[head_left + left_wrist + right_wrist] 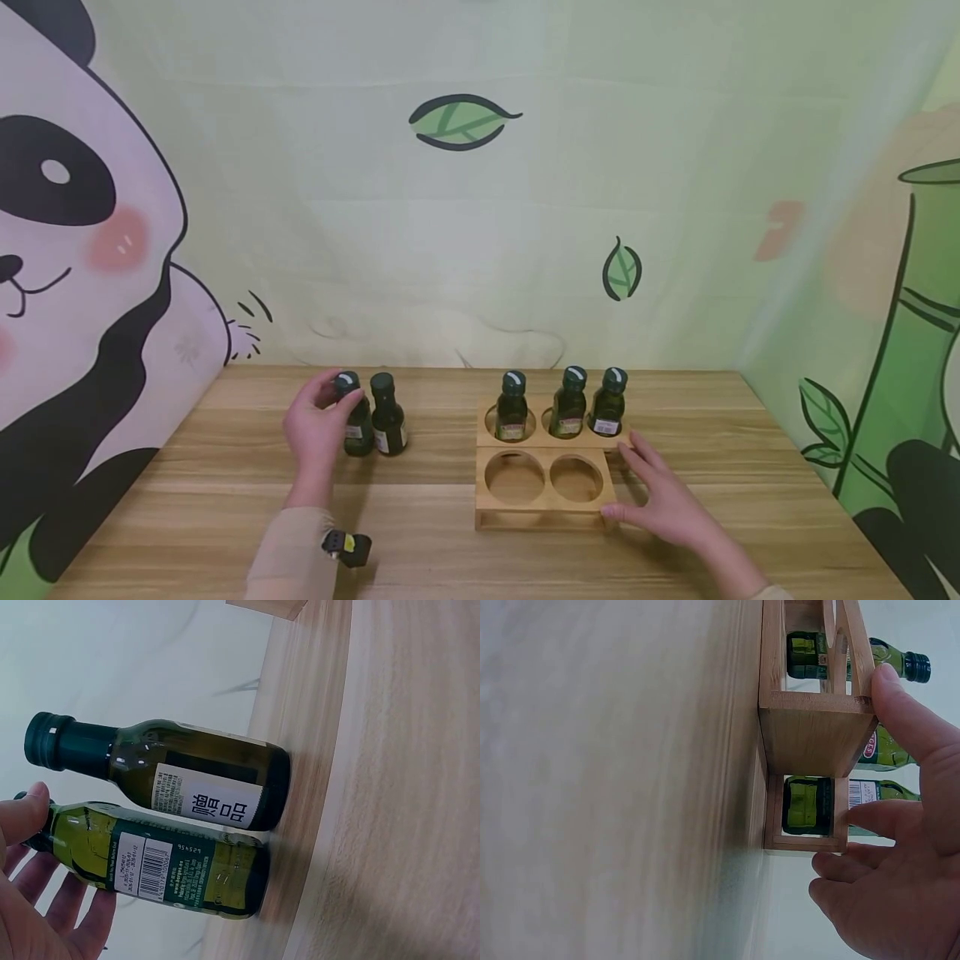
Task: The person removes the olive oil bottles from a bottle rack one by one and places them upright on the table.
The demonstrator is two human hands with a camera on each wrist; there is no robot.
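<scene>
On the left of the table, my left hand (311, 433) pinches a small dark green glass bottle (358, 433) by its neck, thumb on one side. This bottle stands upright, its barcode label (147, 868) showing in the left wrist view. Close beside it stands a second green bottle (390, 429) with a white label. A two-tier wooden bottle rack (540, 505) has three bottles in its back row. Its two front holes are empty. At the rack's right side rests my right hand (667, 504), thumb on the front tier's corner, fingers spread along the back tier.
The wood-grain table (442, 542) runs back to a printed cloth (480, 250) with a panda and leaves. Bare tabletop lies between the two loose bottles and the rack. A small black device (348, 547) is strapped at the left wrist.
</scene>
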